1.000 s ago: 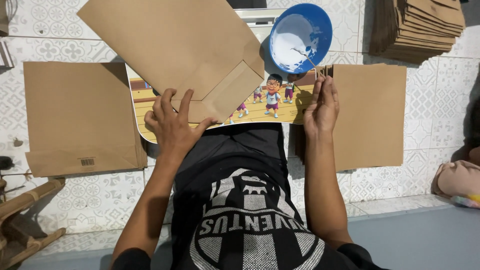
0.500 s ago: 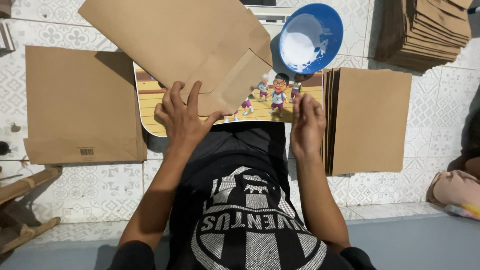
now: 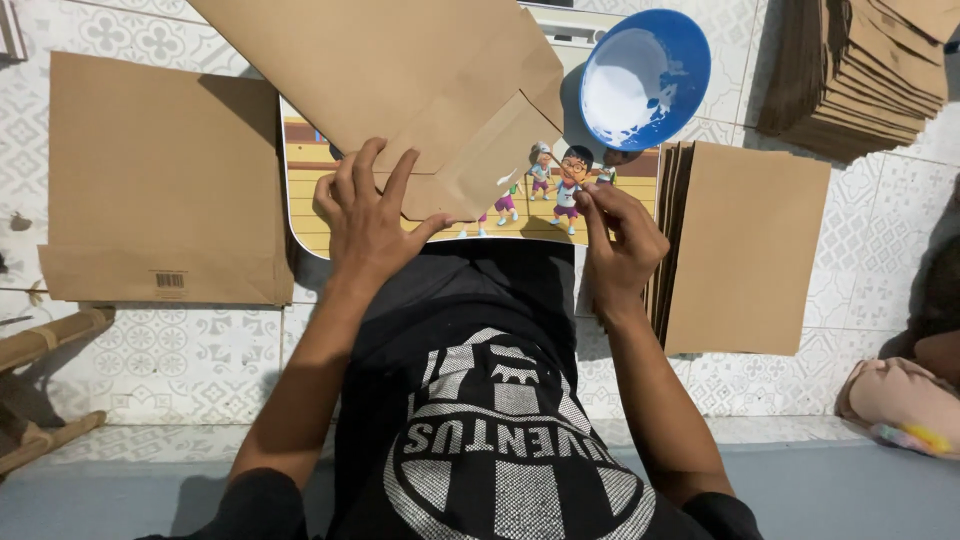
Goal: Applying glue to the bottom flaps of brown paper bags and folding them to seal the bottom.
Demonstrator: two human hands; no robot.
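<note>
Head view, left hand: the left hand lies flat with fingers spread, pressing down on the brown paper bag, which rests on a cartoon-printed board across the person's lap.
Head view, right hand: the right hand has its fingers drawn together, pinching a thin stick whose tip sits near the folded bottom flap of the bag.
Head view, surroundings: a blue bowl with white paste stands just beyond the board; a pile of flat brown sheets lies at the right, a finished bag pile at the left, and a taller stack at the top right, all on the tiled floor.
Risk, smearing: paste on the stick could, I judge, land on the printed board or the bag face, since the tip hovers right at the flap's edge.
Risk, slipping: the bag overhangs the board; if the pressing palm lifts, it may slide and the flap could set crooked.
Risk, bowl: it stands close to the board's far edge, so a nudge might tip it.
Change from earlier: a second ago the right hand stood open by the sheet pile with the stick resting in the bowl; now it grips the stick over the board. The left hand has kept its press.
</note>
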